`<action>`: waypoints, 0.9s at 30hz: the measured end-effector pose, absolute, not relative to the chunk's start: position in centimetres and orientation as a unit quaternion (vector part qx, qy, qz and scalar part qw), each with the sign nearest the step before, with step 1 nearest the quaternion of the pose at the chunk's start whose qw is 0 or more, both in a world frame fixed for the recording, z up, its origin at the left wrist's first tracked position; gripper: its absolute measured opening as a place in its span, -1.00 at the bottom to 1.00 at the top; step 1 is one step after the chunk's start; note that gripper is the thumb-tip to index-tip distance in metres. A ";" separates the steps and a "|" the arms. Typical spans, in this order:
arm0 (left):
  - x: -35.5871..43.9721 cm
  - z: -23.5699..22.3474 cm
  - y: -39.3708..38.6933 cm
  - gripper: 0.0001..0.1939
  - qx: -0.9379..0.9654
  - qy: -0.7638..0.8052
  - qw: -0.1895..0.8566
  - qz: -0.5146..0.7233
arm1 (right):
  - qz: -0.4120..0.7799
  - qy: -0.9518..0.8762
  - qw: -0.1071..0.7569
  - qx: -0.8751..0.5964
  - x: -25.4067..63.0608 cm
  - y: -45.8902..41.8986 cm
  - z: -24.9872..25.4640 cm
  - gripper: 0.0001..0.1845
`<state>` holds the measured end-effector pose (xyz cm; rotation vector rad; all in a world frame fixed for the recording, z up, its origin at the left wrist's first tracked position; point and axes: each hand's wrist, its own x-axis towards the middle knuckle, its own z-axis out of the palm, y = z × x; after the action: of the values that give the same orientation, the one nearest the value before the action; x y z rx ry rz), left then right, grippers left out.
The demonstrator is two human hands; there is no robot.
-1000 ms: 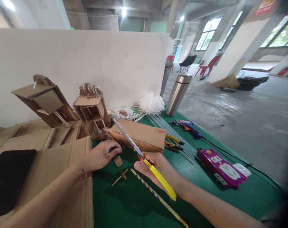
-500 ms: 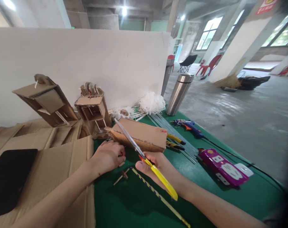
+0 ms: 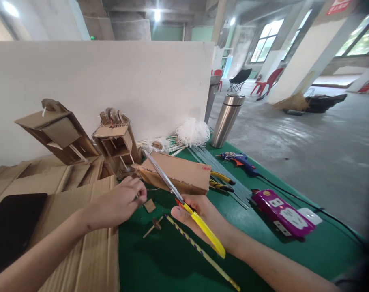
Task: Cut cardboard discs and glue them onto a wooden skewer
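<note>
My right hand (image 3: 199, 213) is closed on the yellow-handled scissors (image 3: 204, 229); their long blades point up and away, passing in front of a cardboard box (image 3: 184, 172). My left hand (image 3: 126, 198) hovers by the edge of the cardboard sheets, its fingers curled together; whether anything is in them is hidden. Just right of its fingertips lies a small cardboard square (image 3: 149, 205) on the green table. Nearer to me is a little cardboard piece on a stick (image 3: 156, 224). A patterned pencil-like stick (image 3: 199, 249) lies below my right hand.
Two cardboard structures (image 3: 114, 138) stand at the back left before a white panel (image 3: 126, 81). A dark flat tablet-like object (image 3: 17, 227) rests on cardboard. Rightward are yellow-black pliers (image 3: 222, 182), clear glue sticks (image 3: 215, 162), a glue gun (image 3: 239, 162), a purple power strip (image 3: 284, 215) and a steel flask (image 3: 228, 121).
My left hand has shifted left and slightly up, uncovering the small cardboard square on the table. My right hand keeps the scissors in nearly the same place.
</note>
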<state>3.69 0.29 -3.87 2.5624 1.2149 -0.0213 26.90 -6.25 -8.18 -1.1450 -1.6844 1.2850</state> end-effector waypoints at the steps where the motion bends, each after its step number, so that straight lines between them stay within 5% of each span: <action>1: 2.9 -3.1 0.3 -0.71 0.886 0.427 0.181 -0.001 | 0.505 -0.648 0.358 -0.443 26.9 -6.3 -8.2 -0.41; 6: 2.4 -1.6 0.6 -0.73 0.866 0.471 0.163 0.040 | 0.525 -0.630 0.346 -0.456 26.9 -6.2 -8.1 -0.42; 15: 7.6 -8.1 0.9 -0.79 0.893 0.446 0.049 -0.040 | 0.483 -0.663 0.360 -0.445 27.1 -6.2 -8.3 -0.42; 27: 8.2 -8.8 0.2 -0.73 0.910 0.410 -0.002 -0.058 | 0.470 -0.672 0.361 -0.445 27.1 -6.1 -8.3 -0.42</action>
<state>8.16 0.21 -8.83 2.8641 1.2898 -0.1810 27.08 -6.10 -8.29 -1.1472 -1.7307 1.2115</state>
